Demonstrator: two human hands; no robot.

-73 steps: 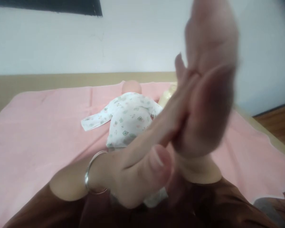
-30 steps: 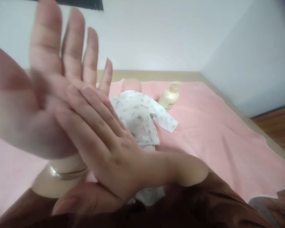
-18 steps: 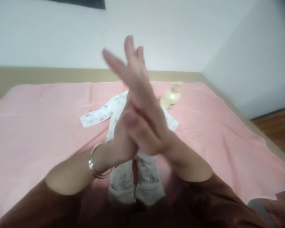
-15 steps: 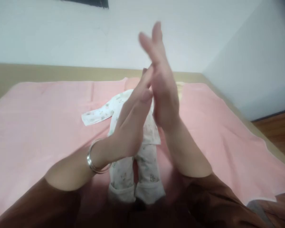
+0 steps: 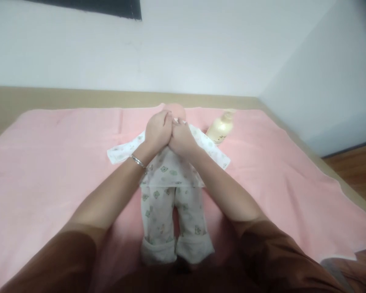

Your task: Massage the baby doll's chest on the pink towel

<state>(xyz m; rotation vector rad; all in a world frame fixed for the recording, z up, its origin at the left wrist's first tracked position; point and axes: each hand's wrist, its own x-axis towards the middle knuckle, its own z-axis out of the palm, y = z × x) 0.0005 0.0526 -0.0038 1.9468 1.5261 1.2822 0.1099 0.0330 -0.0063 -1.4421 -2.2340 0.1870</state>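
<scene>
A baby doll in a white printed top (image 5: 167, 173) and matching trousers (image 5: 158, 211) lies on its back, its legs toward me. My left hand (image 5: 159, 129), with a silver bangle on the wrist, and my right hand (image 5: 183, 139) meet over the doll's upper chest, just below its head (image 5: 176, 110). Both hands have their backs toward me and their fingers curled inward against each other. What lies beneath the fingers is hidden. The doll's face and neck are mostly covered by my hands. Its sleeves spread out to both sides.
A cream-coloured bottle (image 5: 221, 128) leans or lies beside the doll's right-hand sleeve. Under everything is a pink blanket (image 5: 64, 171) on a tan surface (image 5: 79, 97). White walls stand behind and at right, and a dark panel (image 5: 110, 8) hangs top left.
My hands were raised before me, palms pressed together with fingers pointing up. They have come down and forward onto the doll's upper chest, fingers now curled. The bottle has come into view.
</scene>
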